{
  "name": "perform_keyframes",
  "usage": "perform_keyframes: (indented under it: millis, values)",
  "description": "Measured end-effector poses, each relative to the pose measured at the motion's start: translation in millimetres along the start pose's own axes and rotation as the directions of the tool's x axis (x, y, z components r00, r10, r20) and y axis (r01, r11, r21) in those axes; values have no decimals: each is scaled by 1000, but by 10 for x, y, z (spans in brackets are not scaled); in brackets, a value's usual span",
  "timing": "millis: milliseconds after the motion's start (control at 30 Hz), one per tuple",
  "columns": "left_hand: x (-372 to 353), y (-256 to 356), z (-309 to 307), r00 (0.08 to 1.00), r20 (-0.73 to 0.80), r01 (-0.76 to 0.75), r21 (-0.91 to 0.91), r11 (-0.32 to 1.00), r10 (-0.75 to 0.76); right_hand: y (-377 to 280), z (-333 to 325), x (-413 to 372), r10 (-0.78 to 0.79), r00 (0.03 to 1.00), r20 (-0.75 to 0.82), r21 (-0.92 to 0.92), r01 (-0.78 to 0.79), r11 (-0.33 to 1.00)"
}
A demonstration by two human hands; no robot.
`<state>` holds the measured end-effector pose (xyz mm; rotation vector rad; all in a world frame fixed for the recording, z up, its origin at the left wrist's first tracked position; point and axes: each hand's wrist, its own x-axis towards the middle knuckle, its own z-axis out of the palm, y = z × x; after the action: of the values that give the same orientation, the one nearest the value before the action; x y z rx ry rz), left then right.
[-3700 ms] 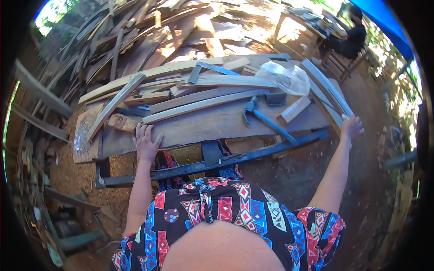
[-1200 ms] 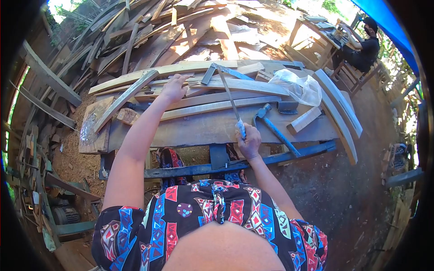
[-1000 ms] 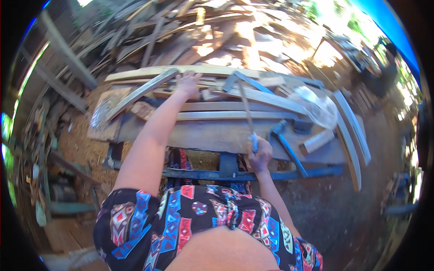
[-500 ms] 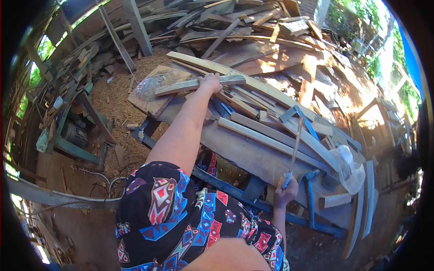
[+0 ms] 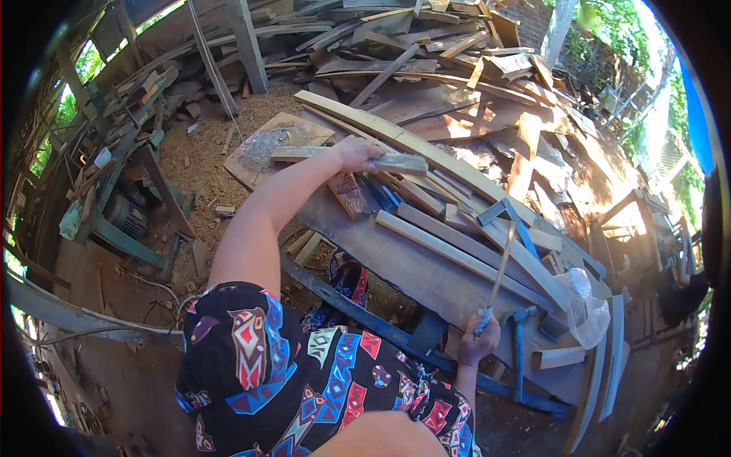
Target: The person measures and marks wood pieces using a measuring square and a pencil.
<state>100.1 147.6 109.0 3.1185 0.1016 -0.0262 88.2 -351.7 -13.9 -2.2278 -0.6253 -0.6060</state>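
Note:
My left hand [image 5: 355, 154] is closed around a short wooden bar [image 5: 402, 163], which crosses the left part of the workbench [image 5: 365, 247]. The bar's left end lies over a worn wooden board [image 5: 266, 137]. Just below that hand is a reddish-brown wood block [image 5: 350, 195]. At the bench's near right side, my right hand [image 5: 479, 343] is closed on the bluish-white handle of a long, narrow, file-like tool [image 5: 500, 274], its brown shaft pointing up and away. A blue try square [image 5: 518, 222] lies on the wood strips beyond the tool.
Wood strips [image 5: 457, 251] lie along the bench, with a clear plastic bag [image 5: 586, 305] near its right end. A blue metal clamp [image 5: 519, 350] is close to my right hand. Scrap wood [image 5: 426, 68] is heaped behind, and sawdust [image 5: 205, 156] covers the floor at left.
The bar in my left hand has turned, its right end swinging nearer to me. My left elbow has moved out to the left. My right hand keeps its hold on the tool.

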Motion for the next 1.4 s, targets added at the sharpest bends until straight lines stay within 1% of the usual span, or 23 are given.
perform_keyframes:
  millis: [133,200,267,300,333,367,400,433,467,533,600,667,700,767,800,867,900,1033,1133,1200,1267,1367,1400]
  values:
    - [-163,115,108,996,41,-85,26,996,83,12,22,-4,17,1000,-11,-19,-17,1000]
    - [-128,103,40,994,79,-70,-35,997,72,0,17,15,22,1000,-13,-21,-22,1000]
    - [-58,149,-141,948,316,80,-99,992,-45,-33,-29,-7,41,999,-8,-30,-41,999]
    - [-37,216,-193,964,257,94,-69,993,-74,-45,-34,-5,26,1000,-2,-28,-26,999]
    - [47,277,-218,963,266,66,-68,995,-46,-34,-25,21,12,1000,-2,-27,-12,1000]
    - [128,334,-229,980,183,101,-133,986,-76,-38,-8,47,-41,997,-59,-22,40,999]
    - [207,388,-227,988,101,133,-200,971,-115,-38,-11,41,-19,998,-66,-37,17,999]
    - [297,420,-139,997,-28,67,-212,975,-74,-38,-7,38,-4,998,-57,-33,3,999]
    - [404,464,-56,998,-24,53,-209,976,-59,-33,-6,22,5,999,-47,-25,-6,1000]
    - [629,626,36,999,36,26,-307,951,-16,-12,-2,5,5,999,-50,-23,-7,1000]
    - [802,787,221,996,-72,-68,-222,973,54,-3,-3,16,-7,999,-54,-15,6,1000]
    - [1041,828,508,988,-136,-101,-178,979,77,-19,-12,19,-13,999,-47,-20,12,1000]
    - [1063,921,494,987,-143,-101,-175,979,76,-17,-2,23,-18,998,-53,-19,17,1000]
    - [1063,1147,471,993,-82,84,-14,996,-85,3,1,13,-12,998,-54,-12,12,1000]
    - [1107,1191,457,993,-88,74,-12,997,-75,13,-1,9,-10,998,-64,-17,9,1000]
    - [1213,1230,444,978,91,185,56,981,-189,27,16,5,-4,998,-69,-3,4,1000]
    - [1240,1222,474,975,69,210,21,977,-211,36,16,-3,1,997,-83,-7,-1,1000]
    - [1264,1150,506,990,47,133,44,990,-135,20,-17,14,16,998,-57,-11,-16,1000]
    - [1184,1109,436,994,10,112,9,994,-112,57,-16,9,11,998,-55,-14,-11,1000]
    - [1085,1104,353,990,-95,100,-89,991,-108,60,-19,5,5,998,-60,-10,-5,1000]
    - [998,1123,264,987,-136,78,-77,994,-88,33,-52,13,29,999,-31,-27,-30,999]
    - [906,1124,148,926,-361,56,-168,984,-114,81,-26,-14,32,999,-34,-22,-33,999]
    - [880,1134,64,927,-361,46,-162,986,-102,77,-28,-8,40,998,-43,-23,-41,999]
